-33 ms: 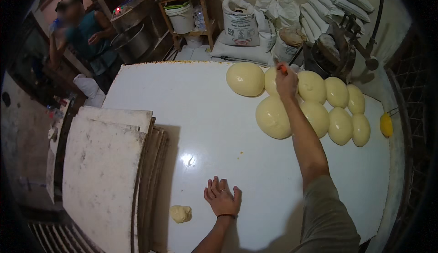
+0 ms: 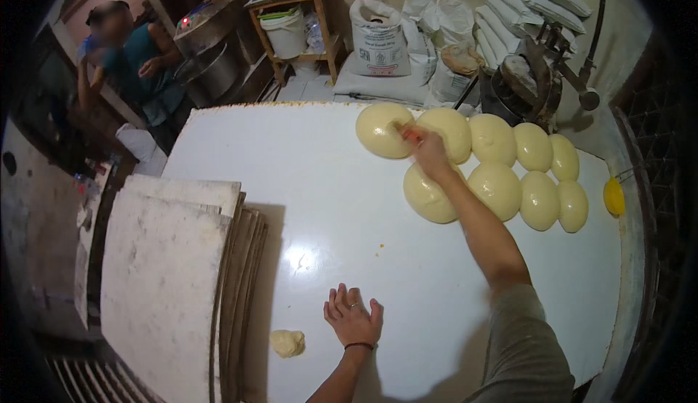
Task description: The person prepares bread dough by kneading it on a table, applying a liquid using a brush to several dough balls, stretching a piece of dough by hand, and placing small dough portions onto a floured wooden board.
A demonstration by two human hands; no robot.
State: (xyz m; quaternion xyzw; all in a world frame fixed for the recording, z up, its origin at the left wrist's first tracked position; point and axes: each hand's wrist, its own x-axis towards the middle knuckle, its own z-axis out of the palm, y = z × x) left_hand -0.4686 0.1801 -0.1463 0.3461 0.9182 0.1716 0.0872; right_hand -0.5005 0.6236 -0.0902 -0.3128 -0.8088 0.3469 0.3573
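Observation:
My right hand (image 2: 430, 152) grips an orange-handled brush (image 2: 412, 134) at the far side of the table. Its blurred tip is over the right side of the leftmost round dough ball (image 2: 382, 130). Around it lie several glossy, pale yellow dough balls in two rows, such as this near-row dough ball (image 2: 494, 190). Close to me, my left hand (image 2: 352, 317) rests on the white tabletop (image 2: 327, 185), fingers spread, holding nothing. Left of that hand sits a small lump of dough (image 2: 288, 343).
Stacked pale boards (image 2: 160, 257) stand on the table's left side. A yellow bowl-shaped thing (image 2: 614, 196) is at the right edge. Behind the table are an open sack (image 2: 378, 43), a dark scale-like metal device (image 2: 520, 83) and a wooden shelf (image 2: 327, 32). A person (image 2: 138, 61) stands at far left.
My right hand has moved left with the brush, from the second dough ball of the far row to the leftmost one. The left hand stays in place.

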